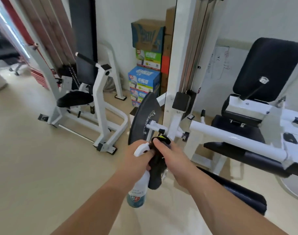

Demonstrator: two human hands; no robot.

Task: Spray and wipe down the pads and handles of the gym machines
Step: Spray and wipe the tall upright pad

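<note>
Your left hand grips the spray bottle by its neck, with the fingers curled tight around it, and the bottle hangs down over the floor. Your right hand holds the black cloth, thumb on top, just beside the bottle. Both hands are in front of the dark disc of the white machine. Its black pads are to the right, apart from the cloth.
</note>
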